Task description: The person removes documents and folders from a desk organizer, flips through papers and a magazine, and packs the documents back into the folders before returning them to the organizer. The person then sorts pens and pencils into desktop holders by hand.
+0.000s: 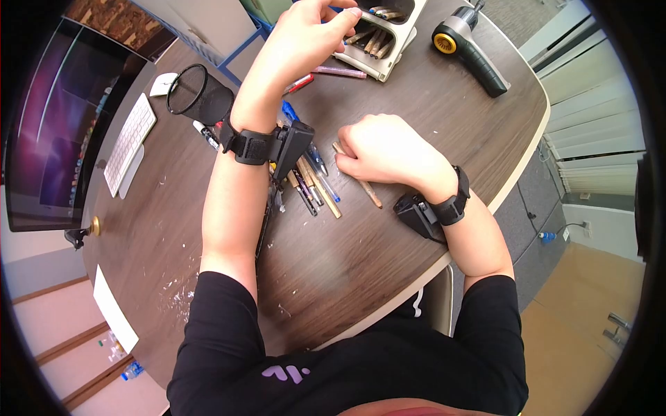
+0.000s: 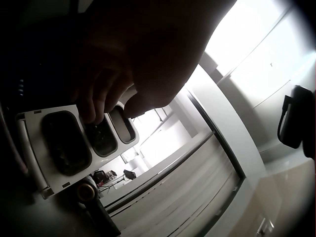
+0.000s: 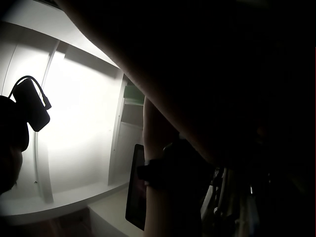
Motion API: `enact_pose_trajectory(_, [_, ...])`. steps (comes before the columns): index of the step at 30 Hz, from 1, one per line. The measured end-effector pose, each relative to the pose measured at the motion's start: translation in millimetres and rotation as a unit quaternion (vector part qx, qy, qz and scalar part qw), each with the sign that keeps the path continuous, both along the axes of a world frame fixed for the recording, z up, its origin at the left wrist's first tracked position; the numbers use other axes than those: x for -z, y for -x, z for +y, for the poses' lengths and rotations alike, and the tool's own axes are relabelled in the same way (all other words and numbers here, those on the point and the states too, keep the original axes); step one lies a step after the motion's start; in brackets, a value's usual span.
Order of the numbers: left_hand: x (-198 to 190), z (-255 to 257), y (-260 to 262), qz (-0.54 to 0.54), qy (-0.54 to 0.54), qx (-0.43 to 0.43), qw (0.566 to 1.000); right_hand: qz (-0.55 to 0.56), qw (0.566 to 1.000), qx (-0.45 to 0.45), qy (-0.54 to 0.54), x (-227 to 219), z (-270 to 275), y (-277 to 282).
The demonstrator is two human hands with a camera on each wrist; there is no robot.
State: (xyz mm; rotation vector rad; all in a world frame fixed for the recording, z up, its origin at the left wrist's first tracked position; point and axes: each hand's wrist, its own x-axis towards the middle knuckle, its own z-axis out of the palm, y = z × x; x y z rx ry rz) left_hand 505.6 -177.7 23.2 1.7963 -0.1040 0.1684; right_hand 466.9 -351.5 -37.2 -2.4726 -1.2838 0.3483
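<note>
At the top of the head view my left hand [image 1: 309, 38] reaches to the white organizer [image 1: 378, 68], its fingers slightly bent. In the left wrist view this hand [image 2: 118, 84] hangs over the compartments of the organizer [image 2: 37, 143]; nothing shows in its fingers. Wooden pencils [image 1: 377, 43] stand in one compartment. My right hand [image 1: 392, 152] grips a wooden pencil [image 1: 371, 194] low over the table, with its fingers curled; both ends of the pencil show. To the left of this hand lies a loose pile of pens and pencils [image 1: 316, 184]. The right wrist view is mostly dark.
A black mesh cup [image 1: 211, 102] lies tipped beside the keyboard [image 1: 130, 145] and monitor [image 1: 62, 125]. A black and grey tool [image 1: 475, 59] rests at the far right. A pink pen [image 1: 340, 71] and a red one [image 1: 300, 84] lie near the organizer. Pale scraps dot the table [image 1: 187, 229].
</note>
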Motion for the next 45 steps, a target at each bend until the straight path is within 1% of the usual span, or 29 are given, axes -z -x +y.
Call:
enact_pose_trajectory(1, [-4, 0, 3, 0.001, 0.000, 0.000, 1.000, 0.017, 1.000, -0.004, -0.021, -1, 0, -2])
enact_pose_trajectory(3, [-22, 2, 15, 0.042, -0.097, -0.017, 0.994, 0.034, 0.998, -0.008, -0.044, -6, -2, -7])
enact_pose_trajectory(4, [-45, -2, 33, 0.076, -0.092, -0.006, 0.993, 0.111, 0.985, 0.033, -0.128, -11, -4, -11])
enact_pose_trajectory(5, [-54, -3, 39, 0.076, -0.093, -0.006, 0.993, 0.184, 0.958, 0.073, -0.209, -14, -5, -15])
enact_pose_trajectory(6, [-60, -5, 42, 0.113, -0.113, -0.015, 0.987, 0.204, 0.936, 0.101, -0.268, -12, -8, -21])
enact_pose_trajectory(7, [-62, -5, 44, 0.151, -0.133, -0.023, 0.979, 0.240, 0.915, 0.123, -0.300, -13, -12, -26])
enact_pose_trajectory(8, [-51, 2, 40, 0.151, -0.133, -0.023, 0.979, 0.273, 0.886, 0.132, -0.350, -9, -14, -33])
enact_pose_trajectory(9, [-31, 14, 32, 0.064, -0.172, 0.002, 0.983, 0.305, 0.853, 0.141, -0.399, -4, -15, -39])
enact_pose_trajectory(10, [-26, 16, 29, -0.024, -0.210, 0.027, 0.977, 0.304, 0.834, 0.136, -0.441, 0, -16, -44])
enact_pose_trajectory(11, [-23, 18, 29, -0.025, -0.209, 0.030, 0.977, 0.302, 0.834, 0.138, -0.442, 0, -18, -47])
enact_pose_trajectory(13, [-34, 12, 40, 0.070, -0.254, 0.100, 0.960, 0.354, 0.758, 0.161, -0.523, 0, -20, -51])
enact_pose_trajectory(14, [-43, 6, 47, 0.113, -0.292, 0.111, 0.943, 0.393, 0.724, 0.156, -0.545, 2, -22, -55])
enact_pose_trajectory(15, [-48, 1, 50, 0.105, -0.352, 0.140, 0.919, 0.391, 0.725, 0.156, -0.546, 2, -23, -56])
enact_pose_trajectory(17, [-43, -5, 53, 0.106, -0.373, 0.165, 0.907, 0.423, 0.665, 0.161, -0.595, 3, -24, -58])
enact_pose_trajectory(18, [-38, -7, 52, 0.090, -0.344, 0.172, 0.919, 0.426, 0.662, 0.149, -0.599, 6, -26, -61])
enact_pose_trajectory(19, [-38, -7, 52, 0.091, -0.344, 0.172, 0.919, 0.426, 0.662, 0.149, -0.598, 7, -26, -63])
enact_pose_trajectory(22, [-38, -7, 50, 0.066, -0.380, 0.154, 0.910, 0.420, 0.658, 0.135, -0.610, 4, -26, -61])
enact_pose_trajectory(24, [-34, -1, 44, 0.013, -0.328, 0.087, 0.941, 0.439, 0.651, 0.139, -0.604, -3, -27, -55])
enact_pose_trajectory(25, [-34, 1, 42, 0.013, -0.328, 0.086, 0.941, 0.439, 0.651, 0.139, -0.604, -2, -26, -56])
enact_pose_trajectory(27, [-37, 4, 36, 0.003, -0.345, -0.011, 0.939, 0.435, 0.675, 0.142, -0.579, 1, -25, -56])
enact_pose_trajectory(28, [-27, 6, 28, -0.012, -0.304, -0.032, 0.952, 0.436, 0.674, 0.142, -0.579, 1, -24, -55])
enact_pose_trajectory(31, [-12, 8, 14, 0.007, -0.285, -0.056, 0.957, 0.429, 0.689, 0.152, -0.564, 0, -20, -52])
enact_pose_trajectory(33, [-3, 7, 8, -0.005, -0.286, -0.063, 0.956, 0.423, 0.699, 0.147, -0.557, -1, -20, -50])
enact_pose_trajectory(35, [2, 6, 3, 0.006, -0.266, -0.097, 0.959, 0.421, 0.701, 0.148, -0.556, -2, -20, -50])
enact_pose_trajectory(39, [11, 14, -8, -0.006, -0.265, -0.105, 0.959, 0.421, 0.704, 0.146, -0.553, -2, -20, -50])
enact_pose_trajectory(40, [12, 11, -8, 0.004, -0.144, -0.069, 0.987, 0.423, 0.704, 0.146, -0.552, -2, -19, -50])
enact_pose_trajectory(41, [13, 9, -7, 0.014, -0.020, -0.033, 0.999, 0.425, 0.704, 0.145, -0.549, -2, -19, -50])
enact_pose_trajectory(42, [13, 8, -7, 0.016, -0.020, -0.035, 0.999, 0.428, 0.704, 0.145, -0.548, -2, -18, -49])
enact_pose_trajectory(45, [10, 8, -4, 0.030, 0.030, 0.002, 0.999, 0.423, 0.713, 0.142, -0.541, -1, -17, -50])
